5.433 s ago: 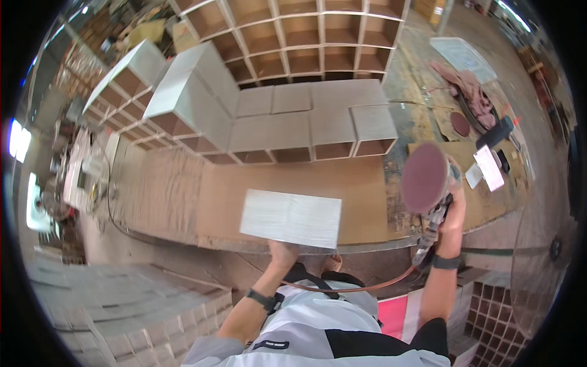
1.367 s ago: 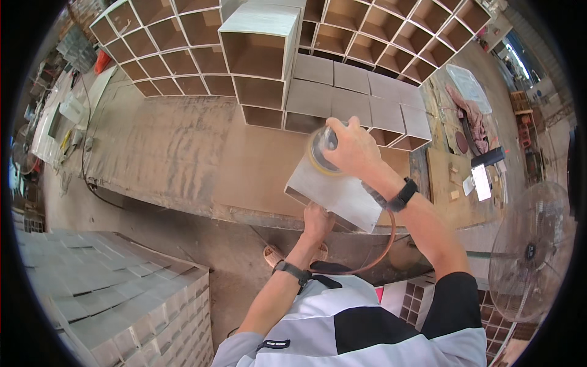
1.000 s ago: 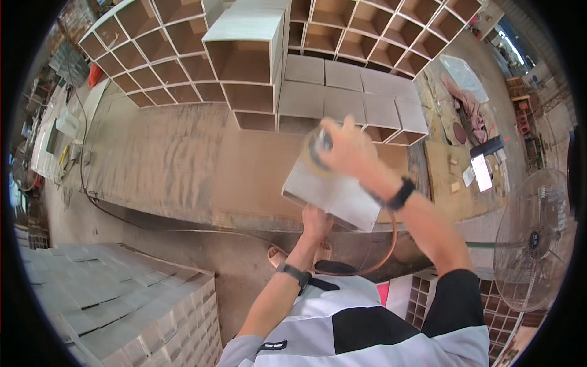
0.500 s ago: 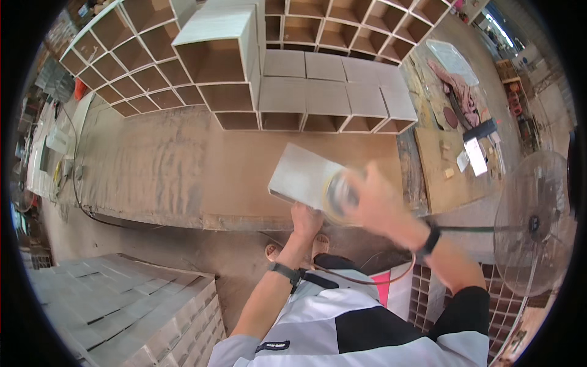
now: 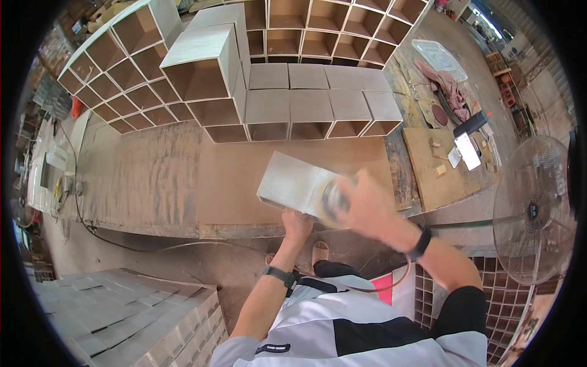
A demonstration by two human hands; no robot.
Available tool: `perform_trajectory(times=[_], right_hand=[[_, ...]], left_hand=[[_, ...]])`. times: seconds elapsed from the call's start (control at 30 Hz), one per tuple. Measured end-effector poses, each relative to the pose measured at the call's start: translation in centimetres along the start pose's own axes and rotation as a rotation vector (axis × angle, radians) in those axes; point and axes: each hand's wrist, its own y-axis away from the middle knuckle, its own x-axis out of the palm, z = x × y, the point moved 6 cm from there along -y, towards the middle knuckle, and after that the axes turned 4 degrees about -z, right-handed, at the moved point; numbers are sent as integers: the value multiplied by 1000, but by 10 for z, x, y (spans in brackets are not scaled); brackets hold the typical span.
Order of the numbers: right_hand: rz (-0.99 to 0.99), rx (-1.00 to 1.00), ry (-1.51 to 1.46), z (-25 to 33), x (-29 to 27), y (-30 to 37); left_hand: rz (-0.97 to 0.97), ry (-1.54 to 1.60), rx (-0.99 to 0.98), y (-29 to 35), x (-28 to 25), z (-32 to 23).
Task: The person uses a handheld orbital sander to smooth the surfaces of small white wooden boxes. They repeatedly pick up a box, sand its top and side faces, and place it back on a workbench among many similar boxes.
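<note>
A whitish wooden box [image 5: 286,180] is held tilted over the front part of the workbench. My left hand [image 5: 297,224] grips its near lower edge, fingers partly hidden beneath it. My right hand [image 5: 369,199] is wrapped round a handheld sander [image 5: 333,200] with a round, yellowish-rimmed disc, pressed to the right end of the box. Motion blurs the sander and the fingers on it. A thin reddish-brown hose [image 5: 408,269] loops below my right forearm.
Stacked whitish boxes [image 5: 269,105] line the back of the workbench [image 5: 140,177]. A board [image 5: 428,177] with small wood blocks and a phone-like device [image 5: 468,151] lies at right, beside a fan [image 5: 533,211]. More boxes [image 5: 122,312] are piled at lower left.
The whole scene has shifted slightly down and left in view. The sander stays at the box's right end, and both hands keep their holds.
</note>
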Motion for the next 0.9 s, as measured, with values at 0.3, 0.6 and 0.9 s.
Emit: perform_trajectory(times=[0.3, 0.6, 0.9], right_hand=[[-262, 373, 51, -119, -18, -22], [-1127, 675, -1255, -189, -13, 80], [-1168, 307, -2261, -217, 49, 110]], left_hand=[[43, -20, -91, 3, -1, 4], [264, 229, -325, -12, -28, -36], [-102, 1124, -736, -44, -81, -38]])
